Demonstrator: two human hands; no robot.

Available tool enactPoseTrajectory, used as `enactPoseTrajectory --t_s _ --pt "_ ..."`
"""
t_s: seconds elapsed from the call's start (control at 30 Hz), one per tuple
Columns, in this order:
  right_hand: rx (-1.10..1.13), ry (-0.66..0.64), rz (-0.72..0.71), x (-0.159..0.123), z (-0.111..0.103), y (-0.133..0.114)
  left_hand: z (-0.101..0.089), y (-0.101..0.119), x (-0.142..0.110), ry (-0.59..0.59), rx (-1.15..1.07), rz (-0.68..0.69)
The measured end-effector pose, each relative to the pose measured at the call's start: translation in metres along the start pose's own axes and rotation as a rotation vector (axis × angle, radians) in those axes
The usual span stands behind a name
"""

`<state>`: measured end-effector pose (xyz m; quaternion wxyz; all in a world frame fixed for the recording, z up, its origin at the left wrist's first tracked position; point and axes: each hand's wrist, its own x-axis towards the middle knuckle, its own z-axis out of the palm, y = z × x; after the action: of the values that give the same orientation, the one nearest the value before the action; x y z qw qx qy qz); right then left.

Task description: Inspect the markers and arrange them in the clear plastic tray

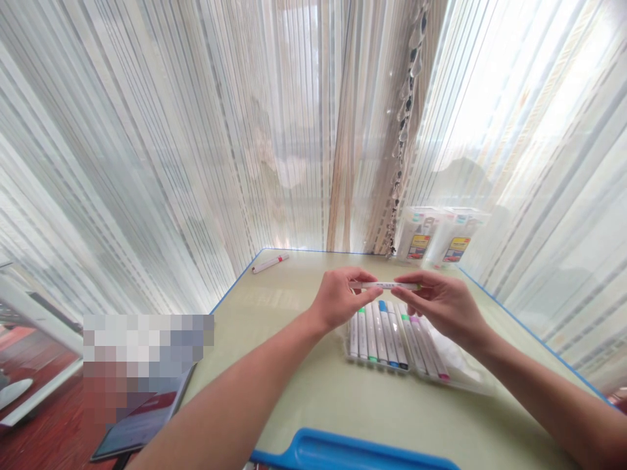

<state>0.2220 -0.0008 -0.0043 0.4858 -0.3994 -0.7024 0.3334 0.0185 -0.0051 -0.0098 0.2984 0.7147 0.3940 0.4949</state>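
White slim marker (386, 285), held level: my left hand (337, 299) pinches one end, my right hand (448, 308) the other. It's near the far end of a clear plastic tray (463, 369) with white colour-capped markers (396, 334) in a row, on my pale green, blue-edged table (272, 326). Another white marker with a red band (269, 264) lies far left.

Striped sheer curtains (147, 130) hang beyond left hand (337, 297) and right hand (448, 307). Bead string (404, 117): beyond and above right hand. Two clear plastic boxes (416, 245), yellow labels, side by side past right hand. Pale green table (284, 385), blue-edged, beneath both. Blue grooved ledge (367, 450): nearer than both. Well left of left hand: dark screen (142, 427), red floor (34, 440).
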Motion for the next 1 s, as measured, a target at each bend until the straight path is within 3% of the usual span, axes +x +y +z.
enactPoseTrajectory --t_s 0.5,1.0 --pt "-0.096 -0.010 -0.068 -0.0040 0.0011 0.0020 0.0025 0.0015 -0.0011 -0.031 0.044 0.105" --pt "0.061 0.005 -0.103 -0.0010 0.0003 0.0054 -0.0039 -0.0008 0.0031 0.041 0.173 0.124"
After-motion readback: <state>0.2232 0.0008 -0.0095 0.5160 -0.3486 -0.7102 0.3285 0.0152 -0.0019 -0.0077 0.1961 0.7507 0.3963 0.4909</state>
